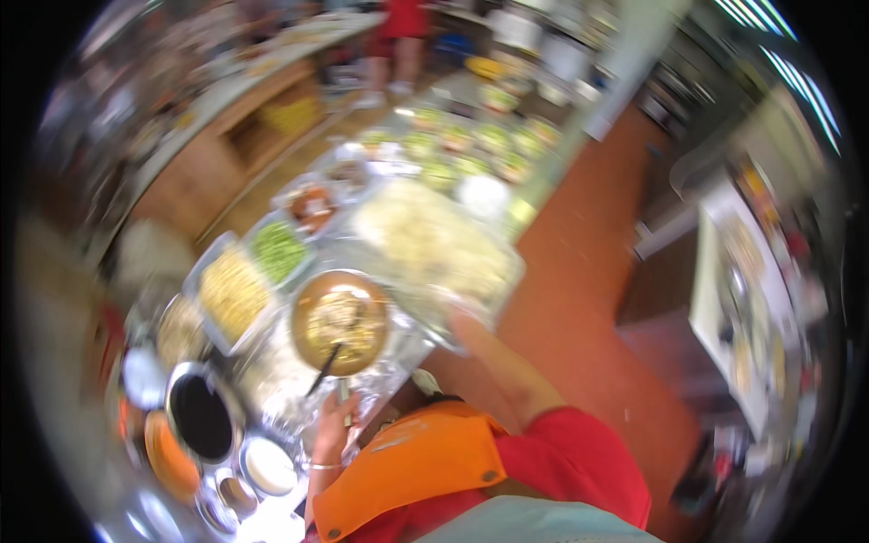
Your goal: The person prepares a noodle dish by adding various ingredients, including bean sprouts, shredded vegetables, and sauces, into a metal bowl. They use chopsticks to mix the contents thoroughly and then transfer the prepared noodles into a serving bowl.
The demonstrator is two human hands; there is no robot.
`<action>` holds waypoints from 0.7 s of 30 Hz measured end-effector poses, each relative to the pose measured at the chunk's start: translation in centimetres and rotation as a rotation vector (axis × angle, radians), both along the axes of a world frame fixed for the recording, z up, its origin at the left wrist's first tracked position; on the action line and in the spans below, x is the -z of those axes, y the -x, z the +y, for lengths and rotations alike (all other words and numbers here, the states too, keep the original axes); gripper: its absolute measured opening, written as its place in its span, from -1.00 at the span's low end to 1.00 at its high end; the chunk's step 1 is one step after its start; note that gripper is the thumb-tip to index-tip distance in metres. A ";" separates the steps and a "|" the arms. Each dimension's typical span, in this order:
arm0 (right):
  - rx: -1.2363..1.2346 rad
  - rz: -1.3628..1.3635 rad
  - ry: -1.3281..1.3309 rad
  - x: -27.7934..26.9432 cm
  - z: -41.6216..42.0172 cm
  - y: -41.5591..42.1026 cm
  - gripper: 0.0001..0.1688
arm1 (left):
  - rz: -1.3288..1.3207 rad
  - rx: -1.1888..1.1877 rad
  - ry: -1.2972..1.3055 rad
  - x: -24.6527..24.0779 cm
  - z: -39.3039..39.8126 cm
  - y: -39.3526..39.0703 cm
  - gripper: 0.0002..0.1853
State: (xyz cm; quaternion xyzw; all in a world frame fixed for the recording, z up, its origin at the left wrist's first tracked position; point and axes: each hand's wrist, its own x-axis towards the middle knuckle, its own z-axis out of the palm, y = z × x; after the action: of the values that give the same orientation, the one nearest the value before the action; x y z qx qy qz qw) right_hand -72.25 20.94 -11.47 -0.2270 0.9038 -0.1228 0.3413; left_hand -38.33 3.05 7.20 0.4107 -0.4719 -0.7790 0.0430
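Note:
My left hand is closed around the handle of a round pan. Pale, shredded-looking food lies in the pan, and a dark utensil rests in it, leaning over the near rim. My right hand is blurred, reaching to the near edge of a large clear tub of pale food; whether its fingers hold anything is unclear. Left of the pan stand a tub of yellowish shreds and a container of chopped green food.
Bowls with greens crowd the far counter end. A pot of dark liquid, a white-filled container and an orange-filled one stand at lower left. Foil covers the near counter edge. A person in red stands beyond; a side table is right.

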 end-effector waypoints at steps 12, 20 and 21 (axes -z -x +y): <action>-0.281 0.211 0.435 -3.7 -3.8 4.0 -0.35 | -0.005 -0.069 -0.042 4.1 -0.6 -4.1 -0.83; 0.169 -0.140 0.312 -10.1 -5.1 7.8 -0.06 | 0.005 0.063 -0.045 5.1 -1.2 -2.6 -0.85; 0.250 -0.212 0.368 -10.6 -5.0 7.9 -0.05 | 0.000 0.063 -0.050 5.3 -1.1 -2.5 -0.85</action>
State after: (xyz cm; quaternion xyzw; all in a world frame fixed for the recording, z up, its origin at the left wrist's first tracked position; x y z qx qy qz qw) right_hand -80.18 15.90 -0.91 -0.1577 0.8465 -0.3495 0.3692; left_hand -35.81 1.92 1.86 0.3967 -0.4651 -0.7913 0.0083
